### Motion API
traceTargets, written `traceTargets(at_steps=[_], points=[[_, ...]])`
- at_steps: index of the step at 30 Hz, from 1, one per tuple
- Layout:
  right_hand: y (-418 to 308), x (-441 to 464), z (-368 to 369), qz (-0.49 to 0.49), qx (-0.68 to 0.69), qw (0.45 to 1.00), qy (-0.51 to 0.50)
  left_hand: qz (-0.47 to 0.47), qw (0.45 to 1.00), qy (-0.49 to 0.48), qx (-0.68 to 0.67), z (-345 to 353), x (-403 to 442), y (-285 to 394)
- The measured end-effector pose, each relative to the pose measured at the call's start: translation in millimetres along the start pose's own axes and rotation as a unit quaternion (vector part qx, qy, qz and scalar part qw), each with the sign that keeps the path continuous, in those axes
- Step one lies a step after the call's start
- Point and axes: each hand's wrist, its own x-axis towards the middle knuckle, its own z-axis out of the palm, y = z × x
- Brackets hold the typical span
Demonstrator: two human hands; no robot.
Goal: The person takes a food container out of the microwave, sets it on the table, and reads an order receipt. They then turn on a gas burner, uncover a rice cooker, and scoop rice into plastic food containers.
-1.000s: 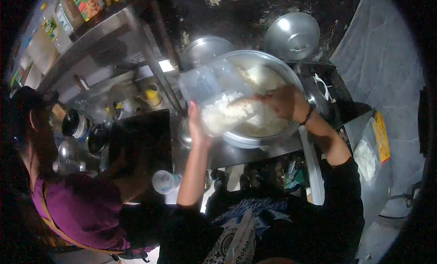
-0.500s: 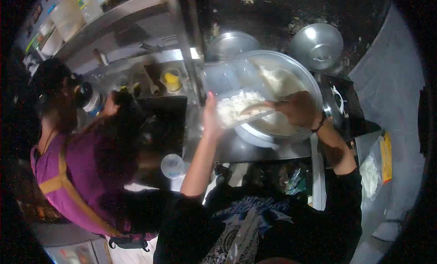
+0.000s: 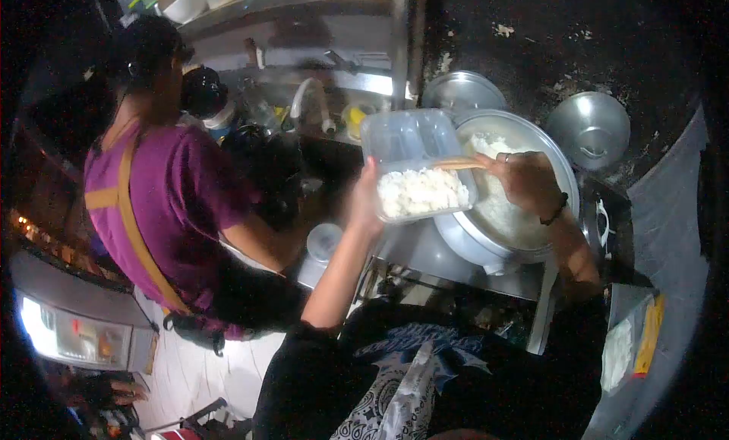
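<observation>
My left hand [image 3: 364, 201] grips the left side of a clear plastic container [image 3: 401, 136] with several compartments. White rice [image 3: 421, 193] fills its near compartment; the far ones look empty. Closed around the handle of a wooden spoon [image 3: 454, 164] is my right hand [image 3: 525, 183], and the spoon's blade lies over the container just beyond the rice. Beneath my right hand stands a large metal pot [image 3: 566, 155] with rice inside, and the container overlaps its left rim.
A person in a purple top [image 3: 163, 205] stands at the left by a sink with a faucet [image 3: 310, 98]. Metal lids [image 3: 588, 129] lean on the dark back wall. A clear cup [image 3: 324, 242] stands left of my forearm. A bag [image 3: 619, 356] is at the right.
The view has swung left, so things appear farther right. The spoon has moved from in the rice to above the container's middle. The person in purple has turned more toward the sink.
</observation>
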Motion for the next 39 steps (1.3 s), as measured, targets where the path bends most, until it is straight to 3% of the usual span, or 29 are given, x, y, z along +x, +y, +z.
traceTargets(at_steps=[4, 6, 11, 13, 15, 16, 20, 22, 25, 26, 27, 28, 29, 32, 34, 39], points=[[-16, 10, -15, -0.025, 0.092, 0.995, -0.002, 0.008, 1.0, -0.014, -0.005, -1, -11, 3], [-25, 11, -11, -0.15, 0.175, 0.972, 0.049, 0.01, 0.999, -0.023, -0.038, 2, -12, -1], [-17, 17, 1, -0.17, 0.15, 0.974, 0.019, 0.053, 0.998, 0.023, -0.022, 6, -14, -3], [-1, 11, 2, -0.13, 0.18, 0.975, 0.005, 0.05, 0.998, 0.038, -0.017, -4, -10, -5], [13, 10, -16, -0.092, 0.093, 0.991, 0.007, 0.015, 0.999, 0.021, -0.043, -4, -18, 5], [27, 7, -8, -0.112, 0.209, 0.967, 0.097, 0.034, 0.998, 0.011, -0.044, -1, -23, 9], [37, 0, -16, -0.114, 0.244, 0.963, -0.007, 0.049, 0.997, 0.014, -0.06, -4, -38, 17], [38, -8, 11, -0.115, 0.291, 0.95, 0.007, 0.063, 0.994, 0.01, -0.087, -5, -39, 10], [45, -14, 37, -0.118, 0.302, 0.946, 0.023, 0.132, 0.976, 0.173, -0.009, -12, -22, -14], [53, -14, 47, -0.115, 0.304, 0.946, 0.019, 0.089, 0.978, 0.061, -0.18, -8, -23, -21], [60, -12, 59, -0.112, 0.309, 0.944, 0.015, 0.092, 0.985, 0.005, -0.148, -40, 26, -55], [68, -8, 70, -0.11, 0.315, 0.943, 0.009, 0.124, 0.981, 0.145, -0.046, -21, 26, -56], [77, -4, 80, -0.106, 0.319, 0.942, 0.003, 0.113, 0.978, 0.173, 0.03, 7, -6, -39], [95, -2, 100, -0.081, 0.315, 0.945, -0.01, 0.132, 0.978, 0.154, 0.036, -14, 39, -66], [103, -12, 107, -0.034, 0.321, 0.946, -0.009, 0.156, 0.979, 0.123, 0.039, -14, 14, -52], [67, -54, 97, 0.158, 0.396, 0.904, 0.037, 0.167, 0.981, 0.099, 0.02, -22, -6, -47]])
